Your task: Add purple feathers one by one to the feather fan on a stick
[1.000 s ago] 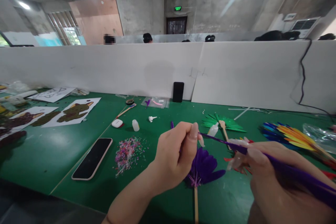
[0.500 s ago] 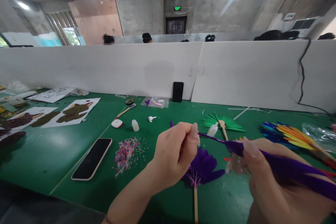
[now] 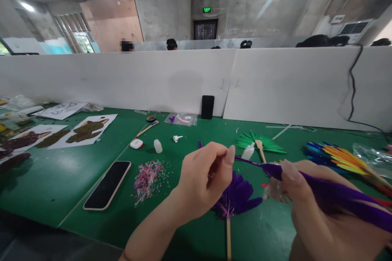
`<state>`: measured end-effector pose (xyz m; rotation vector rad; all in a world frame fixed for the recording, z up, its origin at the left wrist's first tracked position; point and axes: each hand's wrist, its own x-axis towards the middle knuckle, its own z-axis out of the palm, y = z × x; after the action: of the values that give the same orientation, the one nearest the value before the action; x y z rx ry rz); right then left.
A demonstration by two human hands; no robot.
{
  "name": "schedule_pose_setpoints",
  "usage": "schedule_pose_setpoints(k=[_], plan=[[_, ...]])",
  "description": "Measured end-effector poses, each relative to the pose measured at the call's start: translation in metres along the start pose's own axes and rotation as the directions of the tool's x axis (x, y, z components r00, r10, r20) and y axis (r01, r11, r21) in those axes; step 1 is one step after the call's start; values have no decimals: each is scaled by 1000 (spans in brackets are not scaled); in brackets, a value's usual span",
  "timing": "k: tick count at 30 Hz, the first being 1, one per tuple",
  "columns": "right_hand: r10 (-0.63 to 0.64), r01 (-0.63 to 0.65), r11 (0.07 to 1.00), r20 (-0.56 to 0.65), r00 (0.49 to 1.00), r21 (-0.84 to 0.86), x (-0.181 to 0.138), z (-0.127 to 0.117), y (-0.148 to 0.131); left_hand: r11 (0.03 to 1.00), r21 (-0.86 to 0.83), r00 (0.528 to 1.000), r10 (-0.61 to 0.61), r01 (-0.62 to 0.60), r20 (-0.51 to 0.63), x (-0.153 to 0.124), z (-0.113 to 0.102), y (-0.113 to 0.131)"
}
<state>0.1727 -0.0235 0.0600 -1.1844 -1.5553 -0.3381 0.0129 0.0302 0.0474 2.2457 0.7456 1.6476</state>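
A long purple feather stretches between my two hands above the table. My right hand is closed on its broad part, thumb on top, with the vane running off to the right edge. My left hand pinches the thin end between thumb and forefinger; the exact contact is partly hidden by the thumb. Beneath the hands lies a fan of purple feathers on a wooden stick, its left side covered by my left hand. A white glue bottle with a pointed tip stands behind the feather.
On the green table lie a phone, a heap of colourful scraps and a small white bottle. Farther right are a green feather fan and a blue and yellow one. A white partition borders the far side.
My left hand has shifted very slightly to the right along the feather's thin end. My right hand keeps its hold, with the thumb moved a touch left.
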Motion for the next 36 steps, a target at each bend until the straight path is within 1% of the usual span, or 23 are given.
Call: schedule_pose_setpoints(k=[3,8,10,12,15,18,21,23,26,29,31,34,36], plan=[[-48,49,998,39,998,-32,-1,-2,5,1000,-16,1000,-11,11,9,0,-1,0],[-37,37,999,17,999,-7,2,0,2,995,-88,999,-40,43,37,0,0,-1],[-39,39,999,2,999,11,3,2,-2,987,-139,996,-71,77,44,-1,0,-2],[-8,9,1000,-27,1000,21,4,4,-4,968,-213,990,-126,135,58,-2,0,-1],[31,-29,999,-31,999,41,4,5,-6,897,-346,961,-244,276,134,-2,-1,-1],[63,-59,995,-43,997,83,5,7,-7,780,-480,915,-321,402,245,0,-3,-1],[101,-94,991,-65,993,97,5,8,-10,682,-560,882,-356,471,308,2,-3,-1],[90,-85,992,-49,995,98,6,8,-12,646,-580,868,-374,497,326,3,-3,-1],[85,-78,990,-51,995,121,6,7,-12,653,-574,868,-396,495,299,3,-2,0],[49,-51,993,25,998,110,4,5,-9,678,-548,871,-414,490,267,3,-2,2],[60,-67,989,61,996,132,2,5,-7,694,-545,880,-409,471,240,3,-3,3],[130,-131,965,19,991,228,-1,9,-7,723,-537,897,-404,434,181,4,-3,4],[168,-159,951,-8,986,266,-3,11,-7,724,-537,896,-414,432,163,5,-4,4]])
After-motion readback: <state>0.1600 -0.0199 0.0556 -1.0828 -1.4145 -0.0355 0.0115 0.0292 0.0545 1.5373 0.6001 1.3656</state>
